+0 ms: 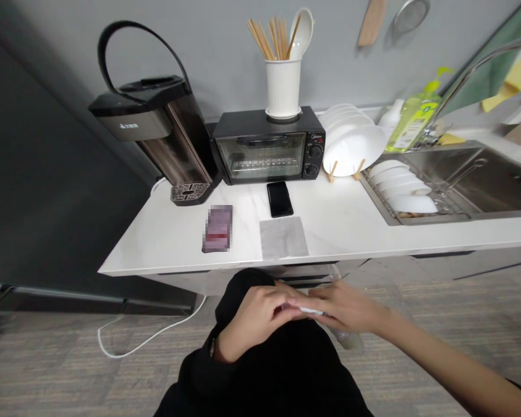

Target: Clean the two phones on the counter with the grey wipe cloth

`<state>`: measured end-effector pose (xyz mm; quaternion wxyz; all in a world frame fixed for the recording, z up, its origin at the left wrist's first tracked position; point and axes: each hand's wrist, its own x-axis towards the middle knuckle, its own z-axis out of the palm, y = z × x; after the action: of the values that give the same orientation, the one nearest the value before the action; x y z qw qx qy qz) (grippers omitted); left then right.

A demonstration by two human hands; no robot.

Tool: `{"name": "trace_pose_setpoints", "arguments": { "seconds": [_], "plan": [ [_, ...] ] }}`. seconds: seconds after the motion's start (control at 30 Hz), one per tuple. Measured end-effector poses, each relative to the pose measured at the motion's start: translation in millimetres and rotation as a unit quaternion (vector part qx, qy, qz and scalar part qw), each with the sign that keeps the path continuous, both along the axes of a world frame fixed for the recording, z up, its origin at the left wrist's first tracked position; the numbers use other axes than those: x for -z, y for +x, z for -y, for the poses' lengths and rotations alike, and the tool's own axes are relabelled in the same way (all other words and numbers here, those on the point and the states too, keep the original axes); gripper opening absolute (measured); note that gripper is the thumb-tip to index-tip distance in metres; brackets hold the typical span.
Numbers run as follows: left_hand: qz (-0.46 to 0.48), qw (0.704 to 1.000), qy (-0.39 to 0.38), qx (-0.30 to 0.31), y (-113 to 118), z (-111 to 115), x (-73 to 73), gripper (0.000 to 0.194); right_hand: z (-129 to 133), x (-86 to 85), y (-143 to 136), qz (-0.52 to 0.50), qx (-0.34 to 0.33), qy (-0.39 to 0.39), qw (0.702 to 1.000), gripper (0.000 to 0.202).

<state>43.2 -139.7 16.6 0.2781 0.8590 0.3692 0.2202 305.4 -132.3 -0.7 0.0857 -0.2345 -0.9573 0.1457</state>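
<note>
In front of my lap, my left hand (260,313) and my right hand (347,304) meet with their fingers curled inward. Between them shows a small, thin white object (311,311), mostly covered by fingers, so its kind cannot be made out. The fingers of my right hand lie over and under its right end, while my left hand pinches at its left. Just beyond, on the white counter, are a grey square sheet (283,237), a black smartphone (280,199) and a pixelated purple phone-shaped item (218,229).
A black toaster oven (266,150) carries a white cup (283,87) of chopsticks and a ladle. To its left stands a tall water dispenser (168,133). White plates (356,147) lean at right, beside a sink (495,179) with bowls (401,185). A white cable (156,336) lies on the floor.
</note>
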Motion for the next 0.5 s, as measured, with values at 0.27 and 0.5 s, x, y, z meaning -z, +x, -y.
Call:
{"name": "trace_pose_setpoints", "arguments": {
  "seconds": [0.27, 0.5],
  "plan": [
    [0.015, 0.991, -0.127, 0.026, 18.5, 2.6, 10.8, 0.042, 27.9, 11.8, -16.8, -0.126, 0.036, -0.07, 0.989, 0.046],
    [0.088, 0.972, -0.194, -0.097, 1.9, -9.6, 3.6, 0.008, -50.4, 26.0, 14.9, -0.309, 0.225, -0.031, 0.924, 0.052]
  ]
}}
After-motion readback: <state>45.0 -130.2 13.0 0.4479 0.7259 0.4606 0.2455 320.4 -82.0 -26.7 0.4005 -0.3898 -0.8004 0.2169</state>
